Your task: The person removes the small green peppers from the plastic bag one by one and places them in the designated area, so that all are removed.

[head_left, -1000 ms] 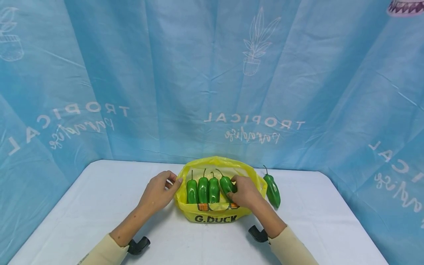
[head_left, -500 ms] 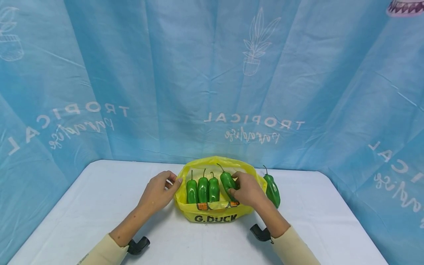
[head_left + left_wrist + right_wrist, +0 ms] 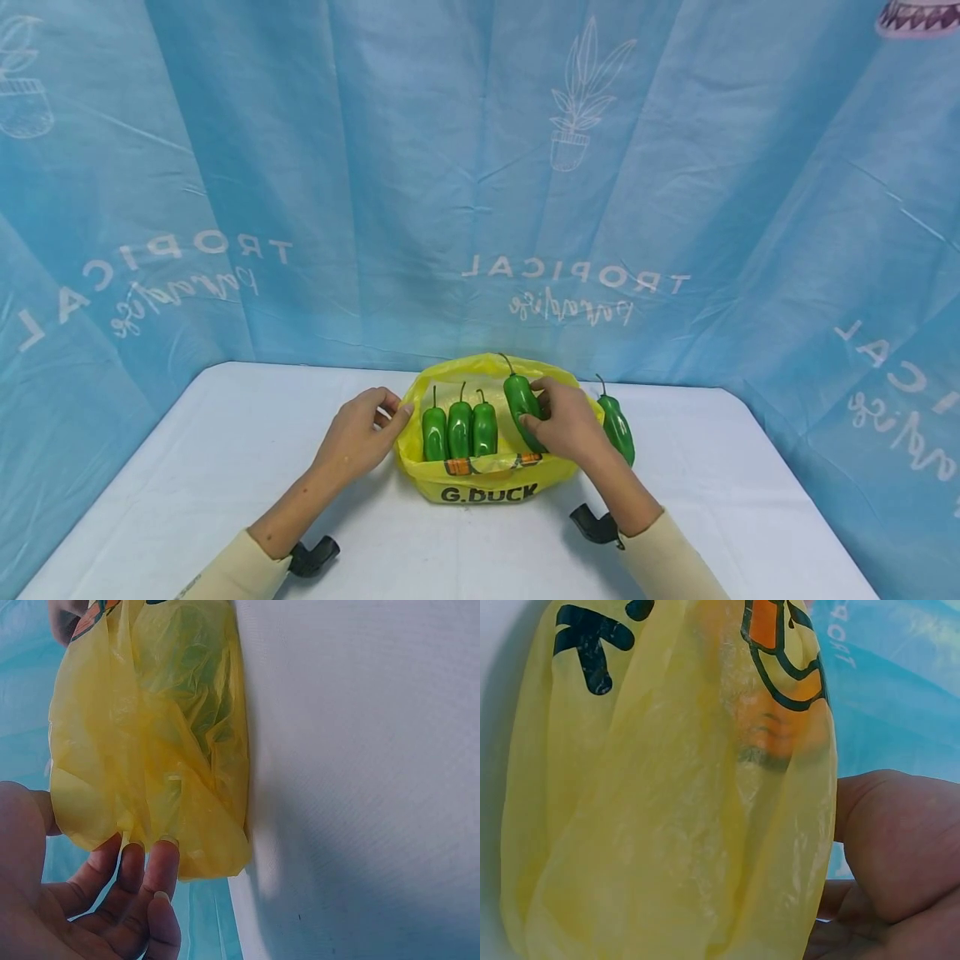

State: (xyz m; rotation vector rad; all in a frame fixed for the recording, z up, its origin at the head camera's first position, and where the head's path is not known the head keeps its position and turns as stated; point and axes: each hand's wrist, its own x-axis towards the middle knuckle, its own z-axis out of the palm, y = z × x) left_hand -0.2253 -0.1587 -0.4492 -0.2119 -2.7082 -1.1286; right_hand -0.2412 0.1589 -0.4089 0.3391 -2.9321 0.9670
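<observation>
While left hand pinches yellow bag rim, right hand grips green pepper at frame centre; steady the bag mouth, keep pepper clear of rim.

Bag mouth open above; 3 peppers left, free gap right.

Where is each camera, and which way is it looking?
Head: sits on the person's head, looks forward and down at the white table, both arms, yellow bag, peppers.
Left wrist: sits by the left hand, looks along its fingers touching the bag's side.
Right wrist: sits by the right hand, looks close at the bag's printed side.
All three share the yellow bag.
</observation>
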